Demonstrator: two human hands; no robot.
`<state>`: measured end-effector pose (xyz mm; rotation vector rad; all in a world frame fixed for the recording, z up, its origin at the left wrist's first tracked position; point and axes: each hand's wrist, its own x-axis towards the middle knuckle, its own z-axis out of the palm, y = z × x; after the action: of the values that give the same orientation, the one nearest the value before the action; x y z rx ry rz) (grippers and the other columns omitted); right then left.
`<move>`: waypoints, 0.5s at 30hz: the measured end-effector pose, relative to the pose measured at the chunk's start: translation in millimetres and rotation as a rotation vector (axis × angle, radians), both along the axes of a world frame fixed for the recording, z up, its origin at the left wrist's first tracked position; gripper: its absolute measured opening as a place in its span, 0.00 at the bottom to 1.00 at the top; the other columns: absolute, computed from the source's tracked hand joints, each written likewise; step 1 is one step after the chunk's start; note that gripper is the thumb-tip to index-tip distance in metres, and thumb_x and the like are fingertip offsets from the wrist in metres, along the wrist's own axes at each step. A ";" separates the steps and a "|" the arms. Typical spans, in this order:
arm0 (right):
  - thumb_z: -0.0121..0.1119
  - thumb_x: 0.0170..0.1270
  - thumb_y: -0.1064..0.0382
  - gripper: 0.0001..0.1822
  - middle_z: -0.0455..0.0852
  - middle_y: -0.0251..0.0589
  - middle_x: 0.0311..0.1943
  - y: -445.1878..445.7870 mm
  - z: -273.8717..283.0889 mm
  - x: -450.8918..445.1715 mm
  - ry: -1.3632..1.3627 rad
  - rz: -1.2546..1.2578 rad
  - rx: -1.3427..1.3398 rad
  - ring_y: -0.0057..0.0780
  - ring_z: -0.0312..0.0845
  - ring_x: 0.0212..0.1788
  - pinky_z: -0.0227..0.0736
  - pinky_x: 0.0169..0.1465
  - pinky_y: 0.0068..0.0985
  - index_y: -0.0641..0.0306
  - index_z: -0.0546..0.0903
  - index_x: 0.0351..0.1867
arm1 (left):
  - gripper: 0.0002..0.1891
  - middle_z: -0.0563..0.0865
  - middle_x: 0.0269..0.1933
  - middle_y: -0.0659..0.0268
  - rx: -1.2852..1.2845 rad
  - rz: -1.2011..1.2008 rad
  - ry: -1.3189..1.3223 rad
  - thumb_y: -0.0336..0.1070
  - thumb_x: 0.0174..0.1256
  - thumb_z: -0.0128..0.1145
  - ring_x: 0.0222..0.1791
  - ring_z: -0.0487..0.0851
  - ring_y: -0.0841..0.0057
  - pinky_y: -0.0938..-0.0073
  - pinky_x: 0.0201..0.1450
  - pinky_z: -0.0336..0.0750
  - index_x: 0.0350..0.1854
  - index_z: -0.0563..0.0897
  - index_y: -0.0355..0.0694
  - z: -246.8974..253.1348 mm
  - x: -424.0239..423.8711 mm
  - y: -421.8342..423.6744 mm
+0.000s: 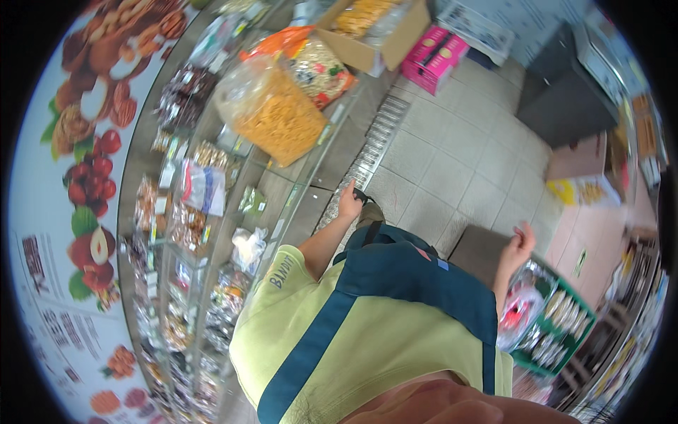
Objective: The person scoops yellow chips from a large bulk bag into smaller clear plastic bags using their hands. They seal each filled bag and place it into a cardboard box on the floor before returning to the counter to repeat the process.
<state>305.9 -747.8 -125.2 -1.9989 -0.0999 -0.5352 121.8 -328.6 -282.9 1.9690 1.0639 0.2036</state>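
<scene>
My left hand (348,201) hangs low beside the shelf edge, above the metal floor grating (378,143), with a finger extended; nothing is plainly held in it. Out over the floor at the other side is my right hand (520,245), fingers apart and empty, near a green crate (577,347) of packaged goods. A dark apron (408,270) covers my front. On the tiered shelf lie a large clear bag of orange-yellow food pieces (286,119) and an orange-edged printed bag (318,69) behind it.
Small packets (188,230) fill the shelf tiers. Beyond the large bags sits an open cardboard box (371,47), with a pink box (434,58) near it on the tiled floor. A dark cabinet (569,100), a carton (582,169) and a brown block (476,249) stand across the aisle.
</scene>
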 end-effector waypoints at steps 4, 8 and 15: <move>0.52 0.71 0.65 0.12 0.83 0.45 0.36 128.7 2.6 27.8 0.189 0.444 0.077 0.31 0.79 0.39 0.72 0.45 0.27 0.69 0.81 0.31 | 0.26 0.84 0.46 0.56 -0.258 0.066 0.118 0.37 0.55 0.63 0.39 0.85 0.66 0.66 0.46 0.78 0.60 0.80 0.48 -0.8 -33.4 52.7; 0.54 0.71 0.58 0.17 0.81 0.42 0.27 246.2 17.2 51.3 0.377 0.682 -0.078 0.29 0.77 0.32 0.69 0.39 0.25 0.69 0.81 0.27 | 0.20 0.87 0.40 0.60 -0.071 0.285 -0.168 0.30 0.58 0.62 0.39 0.85 0.72 0.71 0.41 0.79 0.55 0.82 0.48 9.1 -54.2 94.4; 0.57 0.68 0.69 0.05 0.82 0.39 0.37 463.7 43.4 67.7 0.311 1.089 -0.077 0.23 0.78 0.32 0.72 0.38 0.20 0.65 0.82 0.42 | 0.16 0.86 0.43 0.56 -0.036 0.685 -0.369 0.23 0.58 0.58 0.42 0.85 0.70 0.71 0.45 0.78 0.50 0.82 0.37 21.8 -103.4 212.2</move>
<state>373.6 -284.1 -81.8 -1.7501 -0.9494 0.4774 18.3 -116.4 -261.1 1.3915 1.4311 0.8709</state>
